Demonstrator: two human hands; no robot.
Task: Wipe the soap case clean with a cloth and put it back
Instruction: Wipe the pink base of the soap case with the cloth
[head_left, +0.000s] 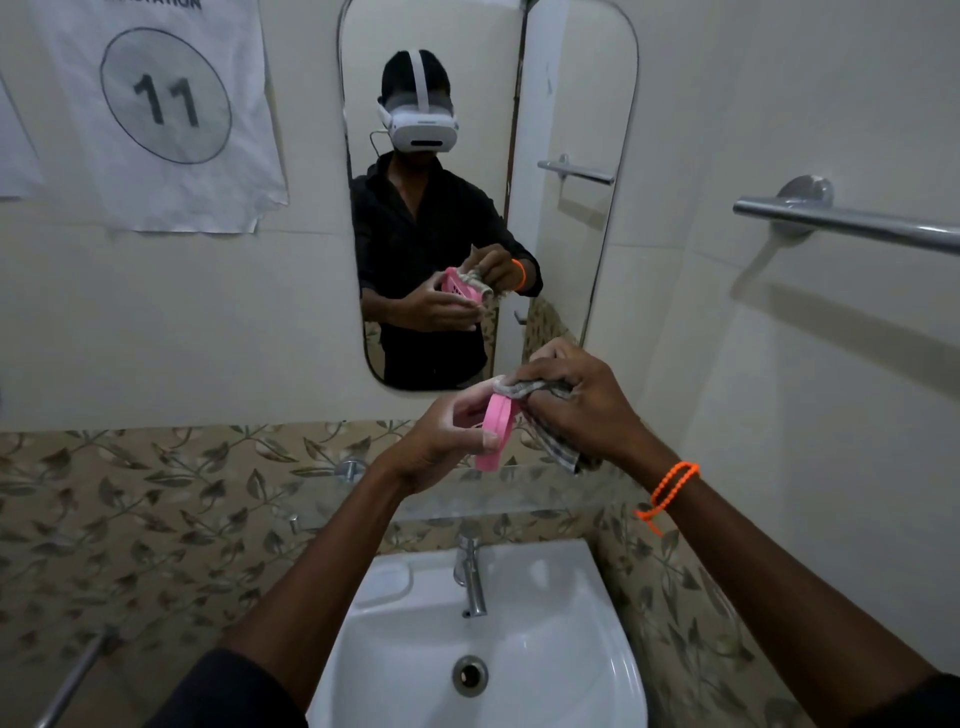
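Observation:
A pink soap case (496, 431) is held on edge above the sink, gripped by my left hand (441, 441) with the thumb across its rim. My right hand (576, 405), with an orange bead band on its wrist, is shut on a grey patterned cloth (550, 415). The cloth is pressed against the case's upper right side and hangs down below my hand. The mirror (571, 130) reflects the case's slotted face with the cloth on it.
A glass shelf (467, 499) runs along the wall just under my hands. Below it are the white sink (571, 649) and its chrome tap (470, 577). A towel bar (857, 223) sticks out on the right wall, and a paper sign with 11 (166, 104) hangs at upper left.

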